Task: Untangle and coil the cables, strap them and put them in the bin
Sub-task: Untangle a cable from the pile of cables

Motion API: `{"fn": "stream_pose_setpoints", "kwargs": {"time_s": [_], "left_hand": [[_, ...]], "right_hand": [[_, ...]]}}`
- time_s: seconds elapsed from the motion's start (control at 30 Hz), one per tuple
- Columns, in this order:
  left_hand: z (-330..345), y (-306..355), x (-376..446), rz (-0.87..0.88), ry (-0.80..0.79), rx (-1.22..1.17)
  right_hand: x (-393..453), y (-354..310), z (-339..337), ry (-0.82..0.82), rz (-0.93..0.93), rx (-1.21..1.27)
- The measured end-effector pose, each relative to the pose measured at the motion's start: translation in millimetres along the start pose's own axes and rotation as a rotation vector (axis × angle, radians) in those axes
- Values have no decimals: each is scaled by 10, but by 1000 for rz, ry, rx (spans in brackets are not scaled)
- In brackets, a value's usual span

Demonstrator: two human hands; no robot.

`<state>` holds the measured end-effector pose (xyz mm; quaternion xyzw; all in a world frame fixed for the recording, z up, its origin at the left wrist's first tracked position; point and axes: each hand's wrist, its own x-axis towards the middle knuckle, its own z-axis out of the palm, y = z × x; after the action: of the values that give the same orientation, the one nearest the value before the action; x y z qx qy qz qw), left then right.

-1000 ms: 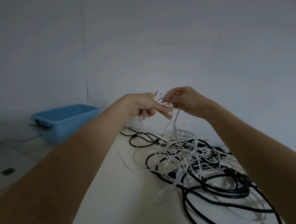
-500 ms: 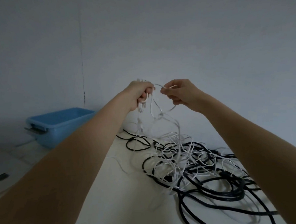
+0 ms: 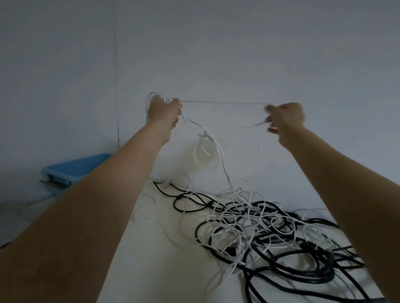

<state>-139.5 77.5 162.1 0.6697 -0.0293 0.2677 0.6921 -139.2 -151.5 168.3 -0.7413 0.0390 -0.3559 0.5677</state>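
Two hands: both raised in front of the wall, well apart, with one white cable (image 3: 222,103) stretched taut and level between them
Left hand (image 3: 164,110): fingers curled round a small bundle of white loops (image 3: 153,100) that stick out above and to the left of the fist
Right hand (image 3: 286,117): blurred, fingers curled, pinching the other end of the taut stretch
Hanging part: from the left fist the white cable drops in a loose loop (image 3: 206,151) down to the pile
Pile (image 3: 271,227): thin white and thicker black cables (image 3: 304,258) tangled together on the white table (image 3: 160,276)
Bin (image 3: 77,168): blue, at the left beyond the left forearm, well apart from the pile; what is in it cannot be told
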Motion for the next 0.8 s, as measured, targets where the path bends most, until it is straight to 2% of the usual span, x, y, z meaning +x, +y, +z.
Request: {"fn": "stream_pose_setpoints", "kwargs": {"time_s": [0.03, 0.07, 0.1, 0.2, 0.27, 0.3, 0.4, 0.47, 0.57, 0.63, 0.67, 0.73, 0.8], "left_hand": [[-57, -37, 7, -15, -4, 31], [-109, -75, 16, -32, -4, 53], [-150, -119, 25, -49, 2, 63], [-174, -311, 63, -109, 38, 81], [-142, -450, 85, -136, 55, 134], [-124, -514, 97, -142, 63, 157], [-119, -637, 130, -158, 69, 180], [-139, -687, 173, -190, 71, 182], [-227, -740, 241, -248, 79, 186], [-300, -743, 246, -275, 95, 172], [-327, -750, 262, -284, 103, 156], [-365, -753, 284, -299, 136, 106], [-350, -741, 288, -299, 166, 63]], "right_hand": [[60, 26, -99, 107, 56, 82], [86, 40, -189, 132, 136, 154], [85, 49, -242, 78, 239, 216], [-71, 39, -273, -277, 513, 398], [-184, 3, -208, -478, 546, 529], [-220, -26, -160, -529, 546, 584], [-225, -105, -23, -466, 525, 690], [-158, -101, 29, -353, 408, 459], [-73, -27, 28, -137, -45, -222], [-37, 22, -37, -85, -314, -602], [-20, 54, -67, -63, -362, -742], [90, 183, -58, -58, -324, -915], [117, 292, 9, -222, -155, -1057]]}}
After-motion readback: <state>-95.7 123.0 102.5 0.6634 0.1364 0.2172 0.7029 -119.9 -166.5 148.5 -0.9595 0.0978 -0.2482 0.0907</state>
